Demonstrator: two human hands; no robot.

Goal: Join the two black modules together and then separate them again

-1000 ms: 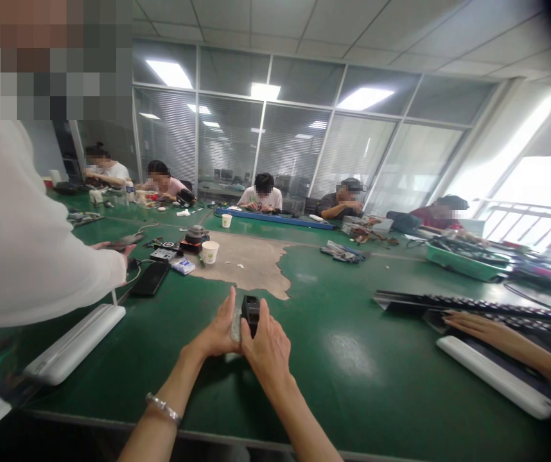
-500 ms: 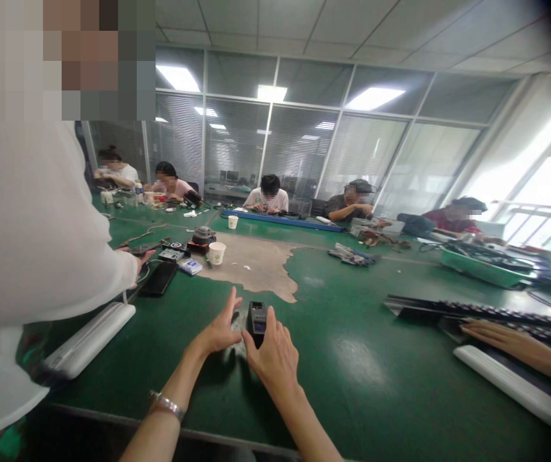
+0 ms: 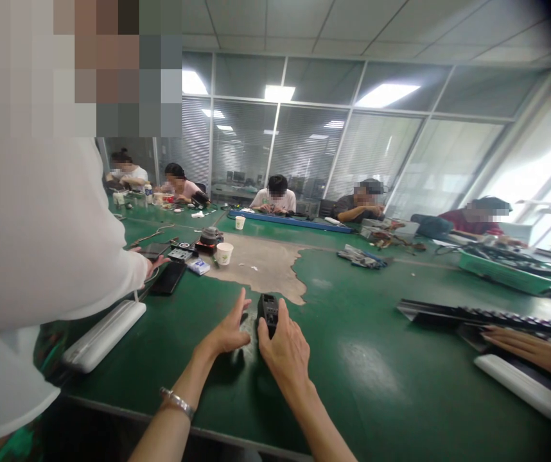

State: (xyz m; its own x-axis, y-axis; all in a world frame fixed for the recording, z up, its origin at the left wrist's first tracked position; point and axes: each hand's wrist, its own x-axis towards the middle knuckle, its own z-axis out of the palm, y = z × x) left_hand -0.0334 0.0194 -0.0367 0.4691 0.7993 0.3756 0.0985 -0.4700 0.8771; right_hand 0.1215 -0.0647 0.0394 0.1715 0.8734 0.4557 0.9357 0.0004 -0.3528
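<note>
A small black box-shaped device with recesses in its visible face is in front of me at the table's middle. My right hand grips it, thumb on the near left side and index finger along the right; its other fingers are partly hidden. To the left of the device is my left hand, open, with thumb and fingers apart and nothing in it. A gap separates this hand from the device. A silver bracelet circles my left wrist.
On the green table lie a white bar-shaped unit, a paper cup, gloves and a green basket. A person in white stands close on my left. Another person's hand rests at right.
The device has turned in my right hand, so a different side with recesses faces me. My left hand stays open beside it. The whole view has shifted slightly.
</note>
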